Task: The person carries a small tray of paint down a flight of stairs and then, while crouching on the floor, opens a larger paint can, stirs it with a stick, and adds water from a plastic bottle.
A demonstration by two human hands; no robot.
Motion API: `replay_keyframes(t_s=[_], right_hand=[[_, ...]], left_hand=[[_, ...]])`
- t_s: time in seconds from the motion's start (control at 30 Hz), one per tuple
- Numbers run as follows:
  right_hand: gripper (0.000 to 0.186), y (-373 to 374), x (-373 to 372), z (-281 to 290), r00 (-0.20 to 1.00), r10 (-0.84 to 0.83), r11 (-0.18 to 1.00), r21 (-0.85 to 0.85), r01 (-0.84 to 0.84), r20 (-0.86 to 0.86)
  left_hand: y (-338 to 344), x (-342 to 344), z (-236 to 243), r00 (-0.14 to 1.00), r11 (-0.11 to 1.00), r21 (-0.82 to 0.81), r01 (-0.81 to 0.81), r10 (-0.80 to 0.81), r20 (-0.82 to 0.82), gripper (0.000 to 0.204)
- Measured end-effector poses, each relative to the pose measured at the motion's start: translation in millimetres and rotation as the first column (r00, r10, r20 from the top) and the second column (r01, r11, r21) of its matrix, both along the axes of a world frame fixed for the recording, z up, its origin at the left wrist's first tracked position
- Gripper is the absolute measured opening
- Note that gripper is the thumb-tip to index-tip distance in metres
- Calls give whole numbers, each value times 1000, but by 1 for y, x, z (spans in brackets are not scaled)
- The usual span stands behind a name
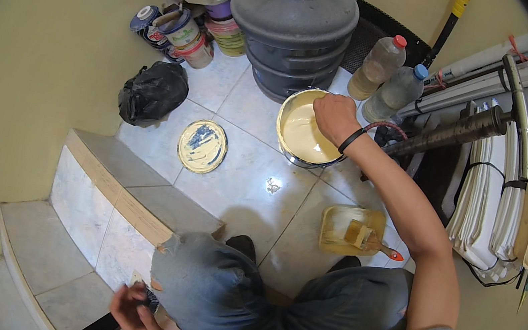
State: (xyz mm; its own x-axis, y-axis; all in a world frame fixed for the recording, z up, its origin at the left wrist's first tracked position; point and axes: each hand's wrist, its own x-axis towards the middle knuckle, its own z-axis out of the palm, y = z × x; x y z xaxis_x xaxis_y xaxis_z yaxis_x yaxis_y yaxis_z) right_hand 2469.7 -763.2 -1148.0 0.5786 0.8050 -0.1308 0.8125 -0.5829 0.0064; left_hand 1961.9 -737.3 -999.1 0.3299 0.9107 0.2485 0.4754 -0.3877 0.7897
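By the left knee (203, 288), the left hand (141, 320) is loosely open and empty. Past a brush (362, 237) in a tray (327, 240), the bucket (293, 115) stands on the floor (237, 161), its rim smeared, glossy cream paint (308, 137) inside. The right hand (338, 120) bends over its edge; I cannot tell its grip.

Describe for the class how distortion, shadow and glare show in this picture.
Head view: the wooden step edging bows and black closes in round the rim; head view: a soft shadow darkens the floor tiles ahead of the knees; head view: a small bright glint sits on the cream paint, below the right hand.
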Motion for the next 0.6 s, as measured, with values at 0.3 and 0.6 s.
replay_keyframes(t_s=[0.3, 0.6], right_hand=[[22, 0, -13, 17, 915, 51, 982, -147, -119, -400], [20, -15, 4, 3, 999, 30, 1000, 4, -30, 17]], left_hand=[[-152, -234, -86, 942, 650, -682, -336, 212, -261, 35], [-145, -231, -118, 837, 302, -780, -547, 175, -519, 34]])
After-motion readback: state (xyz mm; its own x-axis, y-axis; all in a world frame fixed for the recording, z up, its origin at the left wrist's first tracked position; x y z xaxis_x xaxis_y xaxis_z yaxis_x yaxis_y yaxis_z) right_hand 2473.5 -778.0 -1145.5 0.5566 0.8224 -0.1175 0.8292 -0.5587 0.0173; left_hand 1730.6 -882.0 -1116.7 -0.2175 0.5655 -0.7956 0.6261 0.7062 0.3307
